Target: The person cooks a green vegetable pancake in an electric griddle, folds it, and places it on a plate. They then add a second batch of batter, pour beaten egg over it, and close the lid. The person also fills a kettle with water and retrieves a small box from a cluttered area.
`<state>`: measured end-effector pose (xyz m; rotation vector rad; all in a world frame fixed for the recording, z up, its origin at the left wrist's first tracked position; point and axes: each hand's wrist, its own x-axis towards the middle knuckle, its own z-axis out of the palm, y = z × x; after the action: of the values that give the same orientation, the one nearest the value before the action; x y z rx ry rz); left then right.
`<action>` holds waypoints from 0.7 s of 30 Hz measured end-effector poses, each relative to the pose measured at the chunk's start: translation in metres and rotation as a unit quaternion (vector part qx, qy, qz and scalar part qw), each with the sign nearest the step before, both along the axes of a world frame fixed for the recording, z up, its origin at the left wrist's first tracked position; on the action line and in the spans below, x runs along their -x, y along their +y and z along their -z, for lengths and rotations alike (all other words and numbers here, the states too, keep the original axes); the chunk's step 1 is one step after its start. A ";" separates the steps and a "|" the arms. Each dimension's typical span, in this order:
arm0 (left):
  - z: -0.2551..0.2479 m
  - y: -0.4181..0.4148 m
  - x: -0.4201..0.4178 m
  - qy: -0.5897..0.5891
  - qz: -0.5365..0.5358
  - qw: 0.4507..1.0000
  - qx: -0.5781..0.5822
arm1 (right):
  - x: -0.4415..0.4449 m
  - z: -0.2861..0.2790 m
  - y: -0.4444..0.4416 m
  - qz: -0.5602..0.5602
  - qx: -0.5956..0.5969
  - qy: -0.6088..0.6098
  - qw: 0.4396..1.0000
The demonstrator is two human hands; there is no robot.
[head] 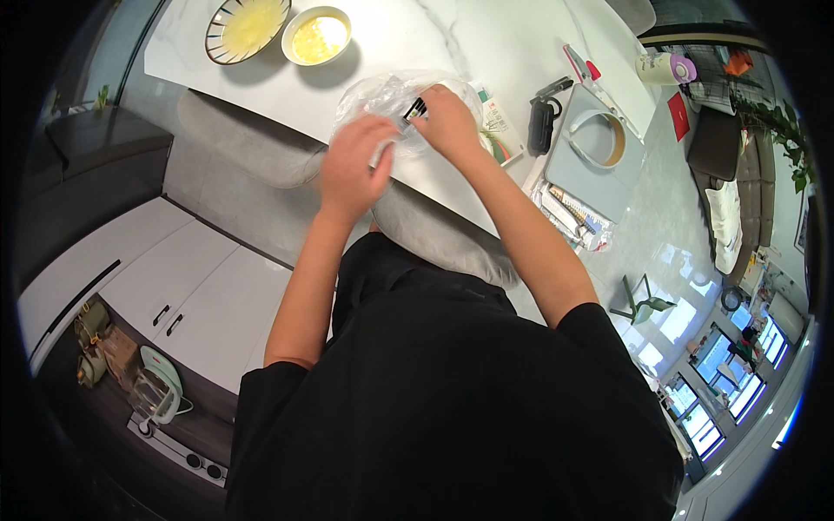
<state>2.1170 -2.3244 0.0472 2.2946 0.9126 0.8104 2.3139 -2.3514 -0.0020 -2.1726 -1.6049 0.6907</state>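
Observation:
A clear plastic bag (371, 94) lies crumpled near the front edge of the white marble-patterned table (391, 32). My right hand (449, 120) is at the bag's right part, with fingertips on a small item bearing a black and white label (415, 109); whether it grips the item or the bag's film is unclear. My left hand (358, 163), blurred, is over the bag's front left part, thumb apart from the fingers; its fingertips' hold cannot be told. Behind the bag stand a white bowl (319, 36) of yellowish food in liquid and a striped-rim bowl (247, 29) with pale yellow contents.
Right of the bag lie a printed packet (498, 133), a black case (542, 124), red-handled scissors (580, 65) and a grey flat case (580, 156) with a roll of tape (596, 138) on it. A lidded cup (664, 68) stands farther right. Grey chairs (443, 234) are at the table's front.

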 end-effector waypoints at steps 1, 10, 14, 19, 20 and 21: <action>0.001 -0.004 -0.003 -0.026 0.064 0.996 0.049 | 0.006 0.000 0.000 0.003 0.021 -0.007 1.000; 0.066 0.040 -0.014 0.105 -0.084 0.989 0.057 | 0.018 0.037 -0.026 -0.020 -0.013 -0.080 0.997; 0.050 0.043 -0.026 0.039 -0.034 0.998 0.040 | 0.015 0.029 -0.032 -0.022 -0.021 -0.033 0.999; 0.064 0.029 -0.053 0.173 0.028 0.984 0.030 | 0.014 0.040 -0.040 -0.006 -0.014 0.009 1.000; 0.071 0.027 -0.058 0.244 0.008 0.969 0.035 | 0.014 0.045 -0.041 0.000 -0.013 0.023 1.000; 0.078 0.026 -0.062 0.312 -0.011 0.949 0.040 | 0.014 0.045 -0.043 0.001 -0.017 0.017 1.000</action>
<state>2.1788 -2.2987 -0.0309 2.5057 1.2048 0.0253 2.2996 -2.3941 -0.0466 -2.1270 -1.5858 0.6900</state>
